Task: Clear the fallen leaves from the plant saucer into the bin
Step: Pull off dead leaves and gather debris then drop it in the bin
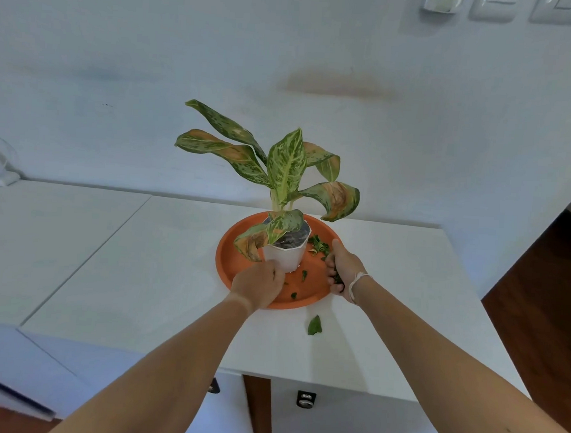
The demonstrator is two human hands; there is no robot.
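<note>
Leaves (319, 245) litter orange saucer (224, 256); right hand (342, 269) clutches some.

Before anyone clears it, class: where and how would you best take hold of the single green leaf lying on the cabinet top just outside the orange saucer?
Pinch the leaf from above, thumb and forefinger on its two long edges: it lies flat and alone on the cabinet top, with open space all round it.

One potted plant (280, 169) stands in one white pot (287, 254) on one orange saucer (229, 249). Two hands: left hand (257, 286), right hand (342, 269). One fallen leaf (314, 325) lies on the tabletop (142, 275); several small scraps (319, 244) lie in the saucer, too clumped to count.
</note>
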